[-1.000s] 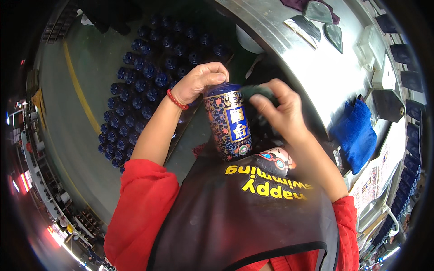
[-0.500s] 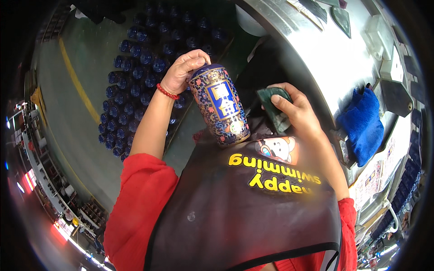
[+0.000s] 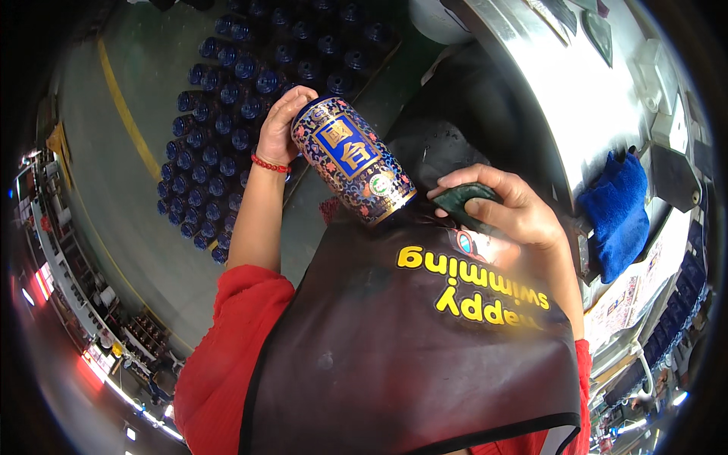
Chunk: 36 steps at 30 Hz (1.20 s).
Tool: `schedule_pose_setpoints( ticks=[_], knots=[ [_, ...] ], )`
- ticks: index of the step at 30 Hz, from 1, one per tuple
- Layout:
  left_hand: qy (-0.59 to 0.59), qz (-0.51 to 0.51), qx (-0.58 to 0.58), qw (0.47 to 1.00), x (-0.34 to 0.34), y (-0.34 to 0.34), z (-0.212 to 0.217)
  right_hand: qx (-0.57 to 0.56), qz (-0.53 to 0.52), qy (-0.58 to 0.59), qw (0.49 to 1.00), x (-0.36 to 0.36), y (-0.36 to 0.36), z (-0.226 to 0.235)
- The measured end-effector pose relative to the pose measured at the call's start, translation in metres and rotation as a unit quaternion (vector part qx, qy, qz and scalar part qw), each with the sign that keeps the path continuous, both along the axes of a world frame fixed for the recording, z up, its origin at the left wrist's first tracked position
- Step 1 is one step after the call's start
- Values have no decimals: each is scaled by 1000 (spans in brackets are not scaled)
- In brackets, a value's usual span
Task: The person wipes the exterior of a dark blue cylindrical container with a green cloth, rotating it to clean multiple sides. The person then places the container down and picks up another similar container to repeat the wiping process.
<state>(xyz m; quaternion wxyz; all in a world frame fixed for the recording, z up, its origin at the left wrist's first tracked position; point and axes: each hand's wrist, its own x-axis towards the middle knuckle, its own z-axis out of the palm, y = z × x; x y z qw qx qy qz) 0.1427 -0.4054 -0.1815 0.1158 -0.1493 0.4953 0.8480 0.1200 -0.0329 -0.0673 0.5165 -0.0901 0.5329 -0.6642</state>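
Observation:
A dark blue bottle [image 3: 350, 159] with a dense floral pattern and a gold-edged blue panel is held tilted in front of my apron. My left hand [image 3: 282, 130] grips its upper end, fingers wrapped over the far side; the bottle's neck is hidden. The lower end leans down toward my right, close to the apron [image 3: 394, 326]. Between the fingers and thumb of my right hand [image 3: 516, 205] is a thin dark green scraper-like pad [image 3: 464, 201], its edge just to the right of the bottle's base and apart from it.
Rows of blue bottles [image 3: 220, 121] stand on the floor at the left and ahead. A shiny metal table [image 3: 523, 68] curves along the right, with a blue cloth [image 3: 616, 216] at its edge. A white bucket [image 3: 438, 17] stands at the far side.
The bottle has tilted further, its top swinging left, and its panel has turned. My right hand has lowered slightly, turning the green pad flatter and nearer the bottle's base.

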Motion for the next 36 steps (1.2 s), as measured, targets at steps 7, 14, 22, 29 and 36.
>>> schedule_pose_setpoints(
  ticks=[7, 14, 22, 29, 36],
  knots=[
    [-18, 29, -1, 999, 14, -5, 0, 106, 78, 166, 977, 0, -11, 6],
    [-20, -27, -81, 996, -9, -3, 12, 158, -28, 132, 978, 2, -16, 14],
    [-49, -53, -111, 991, -18, -5, 8, 121, 137, 410, 894, 8, -22, 26],
    [-78, 8, -142, 987, -4, -4, 30, 112, 142, 368, 912, 8, -37, 17],
    [3, 41, -249, 968, -29, -9, 89, 65, 6, 7, 998, -11, -42, 15]
  ],
)
